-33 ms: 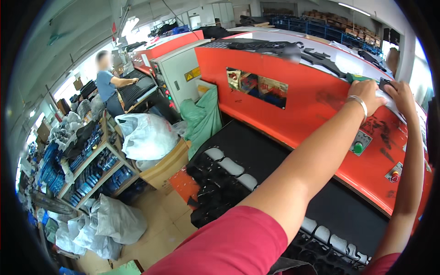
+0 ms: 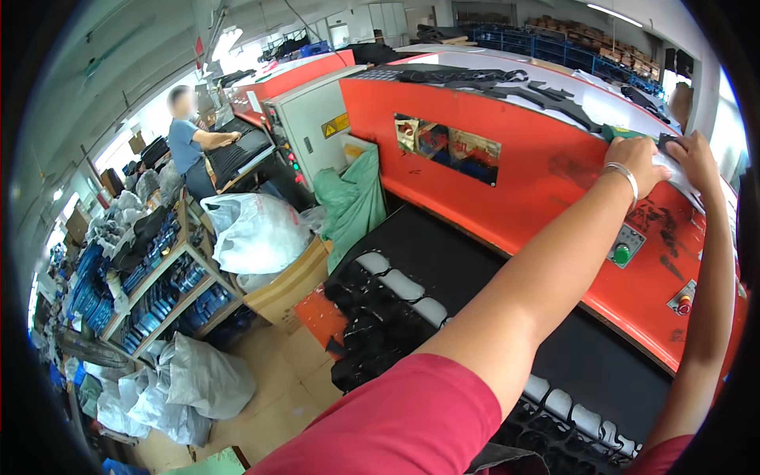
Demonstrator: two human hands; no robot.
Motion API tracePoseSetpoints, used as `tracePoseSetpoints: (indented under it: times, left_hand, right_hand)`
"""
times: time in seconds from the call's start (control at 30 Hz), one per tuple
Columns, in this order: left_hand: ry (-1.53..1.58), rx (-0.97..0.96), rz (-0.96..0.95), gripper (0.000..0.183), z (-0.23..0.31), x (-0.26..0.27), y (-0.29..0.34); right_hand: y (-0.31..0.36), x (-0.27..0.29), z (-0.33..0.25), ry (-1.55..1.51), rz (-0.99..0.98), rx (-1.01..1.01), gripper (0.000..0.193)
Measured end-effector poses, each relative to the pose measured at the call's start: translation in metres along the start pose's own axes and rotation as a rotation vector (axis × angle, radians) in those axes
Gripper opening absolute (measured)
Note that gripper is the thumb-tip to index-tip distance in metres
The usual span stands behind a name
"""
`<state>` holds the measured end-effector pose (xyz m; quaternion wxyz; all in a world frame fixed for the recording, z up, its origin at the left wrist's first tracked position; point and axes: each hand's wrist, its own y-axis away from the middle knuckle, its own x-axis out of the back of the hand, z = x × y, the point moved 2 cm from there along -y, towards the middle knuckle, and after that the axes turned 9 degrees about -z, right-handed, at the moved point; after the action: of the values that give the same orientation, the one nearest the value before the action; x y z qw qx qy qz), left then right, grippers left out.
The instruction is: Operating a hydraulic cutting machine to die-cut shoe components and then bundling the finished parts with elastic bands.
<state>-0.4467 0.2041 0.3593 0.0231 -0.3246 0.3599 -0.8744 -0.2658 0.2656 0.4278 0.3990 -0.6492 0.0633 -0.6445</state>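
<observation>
Both my arms reach out to the top of a red machine [image 2: 546, 158] on the right. My left hand [image 2: 640, 165], with a pale bangle at its wrist, is closed at the machine's upper edge, beside a green piece [image 2: 620, 133]. What its fingers hold is hidden. Close to its right, my right hand [image 2: 697, 165] pinches a small dark flat piece [image 2: 667, 142]. Below the red front runs a black belt [image 2: 455, 245] with rounded grey pads [image 2: 402, 285] and black cut-out sheet scrap [image 2: 376, 336] on it.
On the red front are a green button [image 2: 621, 253] and a red button [image 2: 685, 305]. Black cut pieces [image 2: 546, 96] lie on top. To the left stand a cardboard box [image 2: 289, 281], a shelf [image 2: 178, 261] of blue items and white sacks [image 2: 206, 376]. Another person [image 2: 190, 146] works farther back.
The view has shifted very slightly. Both hands stay in the same place at the machine's top edge.
</observation>
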Motion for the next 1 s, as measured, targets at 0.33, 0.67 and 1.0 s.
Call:
tracePoseSetpoints:
  times: [0.33,0.67,1.0]
  left_hand:
    - [-0.052,0.016,0.092,0.043,-0.018,-0.013,0.007]
    - [-0.182,0.058,0.067,0.039,-0.064,-0.014,0.008]
    - [-0.455,-0.173,-0.277,0.019,-0.261,0.131,0.271]
  right_hand:
    - [-0.001,-0.029,0.022,-0.125,-0.113,0.055,0.039]
    - [0.021,-0.007,-0.076,-0.306,-0.257,-0.074,0.037]
    - [0.215,-0.019,-0.185,-0.499,-0.104,-0.286,0.049]
